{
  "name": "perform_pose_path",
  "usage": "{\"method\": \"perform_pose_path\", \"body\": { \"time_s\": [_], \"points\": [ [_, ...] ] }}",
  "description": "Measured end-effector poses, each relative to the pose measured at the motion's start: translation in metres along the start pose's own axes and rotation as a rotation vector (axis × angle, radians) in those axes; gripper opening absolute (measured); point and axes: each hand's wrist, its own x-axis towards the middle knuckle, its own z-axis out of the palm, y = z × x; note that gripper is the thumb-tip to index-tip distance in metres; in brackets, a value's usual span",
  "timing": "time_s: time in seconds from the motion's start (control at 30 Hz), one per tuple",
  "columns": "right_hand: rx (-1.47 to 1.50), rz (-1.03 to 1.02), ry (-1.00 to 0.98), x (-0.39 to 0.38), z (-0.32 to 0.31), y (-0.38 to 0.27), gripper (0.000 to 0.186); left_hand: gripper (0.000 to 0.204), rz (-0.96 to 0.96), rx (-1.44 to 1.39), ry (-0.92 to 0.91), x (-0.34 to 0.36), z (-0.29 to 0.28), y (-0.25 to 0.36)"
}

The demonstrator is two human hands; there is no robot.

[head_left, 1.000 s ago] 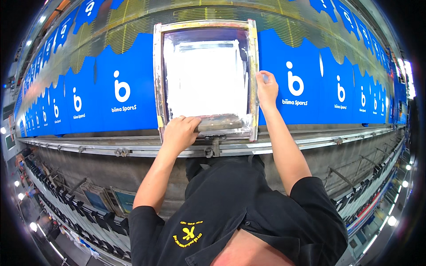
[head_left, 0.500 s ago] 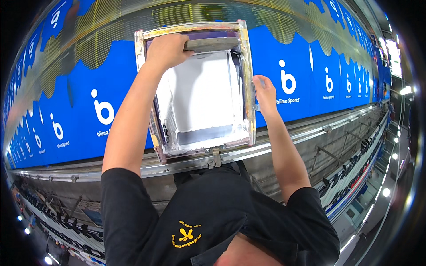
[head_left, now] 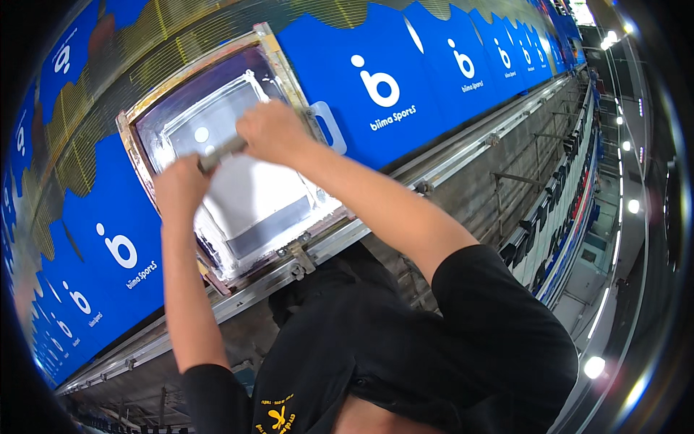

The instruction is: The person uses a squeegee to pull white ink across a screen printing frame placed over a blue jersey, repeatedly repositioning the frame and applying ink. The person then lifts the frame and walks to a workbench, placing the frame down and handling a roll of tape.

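A printing screen (head_left: 289, 76) with a wooden-looking, stained frame lies flat over the row of blue fabric. My left hand (head_left: 181, 184) and my right hand (head_left: 273, 134) are both closed round the grey bar of a squeegee (head_left: 223, 152), one at each end. The squeegee stands across the middle of the screen. Thick white ink (head_left: 256, 186) covers the mesh on the side nearer to me. Beyond the bar, the mesh looks thinly coated and a white round shape shows in it. The squeegee's blade edge is hidden by my hands and the bar.
Blue fabric pieces (head_left: 448, 65) with white printed marks stretch along the table on both sides. A pale translucent handle (head_left: 329, 129) sticks out at the frame's right. A metal rail (head_left: 463, 155) with a clamp (head_left: 298, 259) runs along the near edge.
My right hand has left the frame's right edge and taken hold of the squeegee. The squeegee has come from the screen's far end towards me. My view has turned and shifted.
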Motion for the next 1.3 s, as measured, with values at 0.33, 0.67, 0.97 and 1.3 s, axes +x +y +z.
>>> {"method": "perform_pose_path", "body": {
  "time_s": [0.33, 0.67, 0.97, 1.3],
  "points": [
    [0.103, -0.075, 0.084, -0.204, -0.017, -0.073, 0.012, 0.052, 0.108, -0.123, 0.200, -0.210, 0.070, 0.074],
    [0.163, -0.130, 0.036, -0.107, -0.043, -0.038, 0.034, 0.047, 0.062, -0.025, -0.166, -0.108, -0.013, 0.027],
    [0.093, 0.076, 0.012, 0.102, -0.018, 0.038, 0.047, 0.052, 0.043, -0.088, -0.002, 0.102, -0.056, -0.043],
    [0.171, -0.025, 0.045, -0.109, -0.018, -0.039, 0.038, 0.031, 0.116, -0.112, 0.178, -0.103, 0.031, 0.022]
  ]
}}
